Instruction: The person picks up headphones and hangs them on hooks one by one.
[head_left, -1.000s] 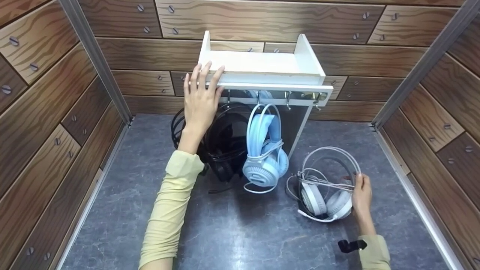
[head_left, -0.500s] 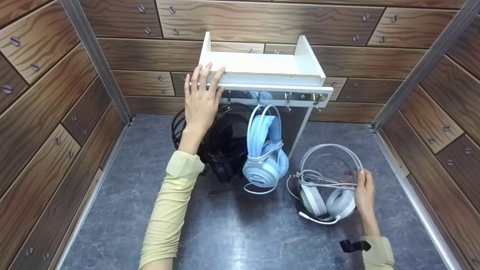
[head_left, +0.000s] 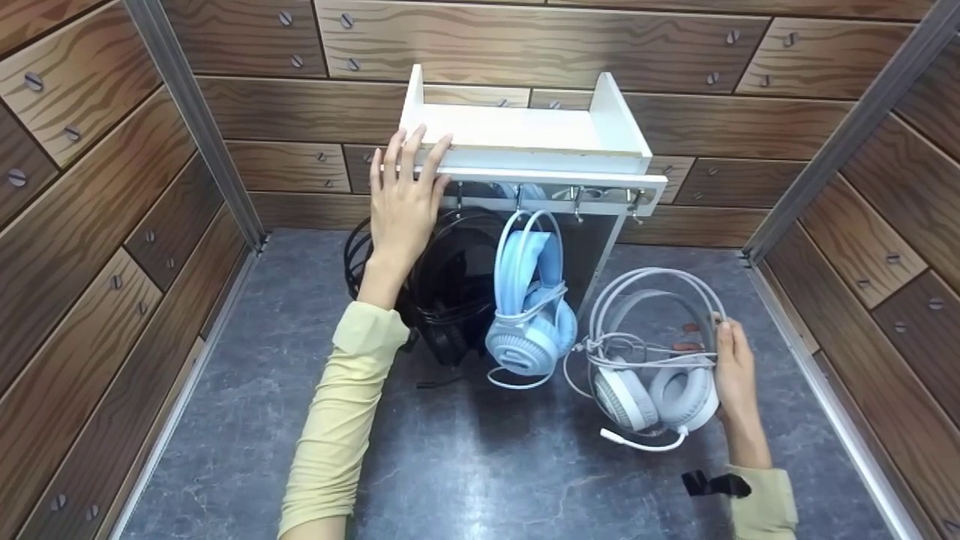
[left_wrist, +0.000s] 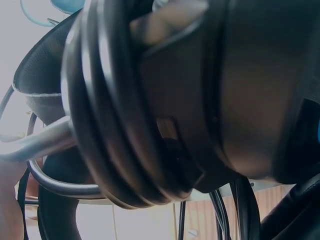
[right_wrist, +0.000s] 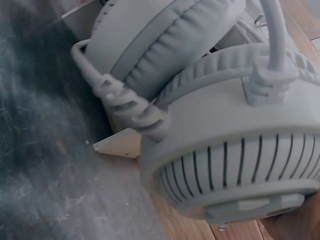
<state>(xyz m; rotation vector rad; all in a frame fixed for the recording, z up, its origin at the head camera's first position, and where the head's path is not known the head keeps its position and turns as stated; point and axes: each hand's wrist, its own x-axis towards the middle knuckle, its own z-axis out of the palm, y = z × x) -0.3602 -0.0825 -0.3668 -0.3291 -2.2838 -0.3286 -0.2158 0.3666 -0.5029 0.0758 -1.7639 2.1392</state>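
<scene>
My left hand (head_left: 405, 206) rests with straight fingers over the left end of a white shelf rack (head_left: 517, 131), fingertips on its front edge. Just below it hangs a black headset (head_left: 454, 300) with coiled cable, which fills the left wrist view. Blue headphones (head_left: 525, 300) dangle from a hook beside it. At the right, my right hand (head_left: 735, 367) grips the side of a white headset (head_left: 619, 397), thumb in front and fingers behind the headband. Its cable is bundled across the band, and its microphone boom points left. The right wrist view shows its ribbed ear cup (right_wrist: 235, 165) up close.
Metal hooks (head_left: 577, 202) line the rack's front rail, those at the right bearing nothing. Wood-patterned walls (head_left: 862, 225) with metal corner posts enclose the grey marbled surface (head_left: 480, 465) on three sides.
My right hand has raised the white headset and brought it slightly farther from me, toward the rack. The left hand and the hanging headsets stay as they were.
</scene>
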